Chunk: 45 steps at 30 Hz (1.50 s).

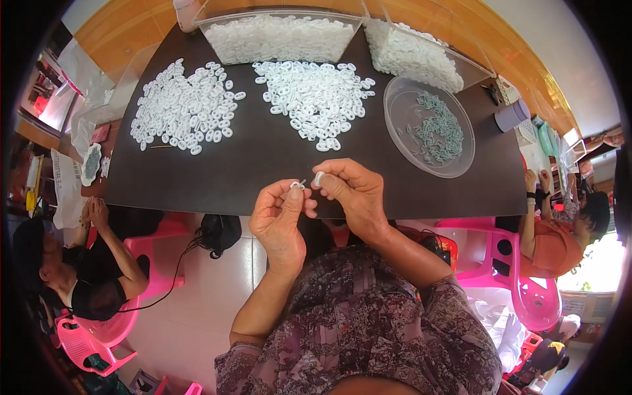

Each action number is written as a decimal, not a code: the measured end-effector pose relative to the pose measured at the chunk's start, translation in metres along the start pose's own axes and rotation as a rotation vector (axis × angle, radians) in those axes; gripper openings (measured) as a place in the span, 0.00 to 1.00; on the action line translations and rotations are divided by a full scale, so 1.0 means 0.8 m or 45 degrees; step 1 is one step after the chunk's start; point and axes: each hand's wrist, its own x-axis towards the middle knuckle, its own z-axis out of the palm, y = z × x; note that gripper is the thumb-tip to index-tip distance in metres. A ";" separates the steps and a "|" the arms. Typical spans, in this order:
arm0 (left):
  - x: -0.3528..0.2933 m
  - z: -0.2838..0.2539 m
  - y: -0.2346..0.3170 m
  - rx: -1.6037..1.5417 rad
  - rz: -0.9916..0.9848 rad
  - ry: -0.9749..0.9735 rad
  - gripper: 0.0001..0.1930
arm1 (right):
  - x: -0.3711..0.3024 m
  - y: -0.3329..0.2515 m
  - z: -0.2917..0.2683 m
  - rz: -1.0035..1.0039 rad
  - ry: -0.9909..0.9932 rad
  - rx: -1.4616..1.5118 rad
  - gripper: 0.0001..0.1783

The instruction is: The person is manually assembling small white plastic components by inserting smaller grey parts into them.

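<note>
At nine o'clock, beyond the left edge of the dark desk (217,171), a seated person (85,263) on a pink chair (155,253) is seen. On the desk toward eleven o'clock a spread pile of white rings (181,105) is laid, with a second white pile (316,99) just right of it at twelve o'clock; a clear bin (280,36) filled with white pieces is set against the far edge behind them.

A broad bare strip of desk is left between these piles and the near edge. Just over that near edge, at the centre, the left hand (280,214) is held with its grip narrowed on a small white piece (297,185), pinched between thumb and forefinger. Close beside it, the right hand (352,194) is closed on a white ring (319,178) at its fingertips; the two pieces are nearly touching.

At two o'clock a clear round bowl (401,141) holding grey-green pieces (438,128) is placed near the right edge, with a second clear bin (415,56) of white pieces behind it. At three o'clock another seated person (556,240) is seen off the desk.
</note>
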 end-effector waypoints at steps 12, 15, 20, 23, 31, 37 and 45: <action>-0.004 -0.001 0.001 0.157 0.065 -0.101 0.09 | 0.009 -0.003 -0.007 0.095 -0.072 0.051 0.08; -0.004 -0.002 0.002 0.167 0.043 -0.099 0.08 | 0.009 -0.003 -0.006 0.070 -0.077 0.067 0.07; -0.004 -0.004 0.002 0.191 0.008 -0.090 0.08 | 0.008 -0.004 -0.003 0.080 -0.085 0.053 0.07; -0.004 -0.006 0.000 0.177 0.001 -0.073 0.08 | 0.008 0.000 -0.003 0.068 -0.096 0.042 0.07; -0.006 -0.007 -0.002 0.217 0.016 -0.070 0.07 | 0.006 0.002 0.000 -0.010 -0.083 -0.100 0.07; -0.006 -0.008 -0.004 0.246 0.018 -0.081 0.08 | 0.005 0.006 0.000 -0.064 -0.093 -0.166 0.07; -0.007 -0.009 -0.007 0.269 0.080 -0.133 0.12 | 0.003 0.007 -0.001 -0.368 -0.081 -0.479 0.08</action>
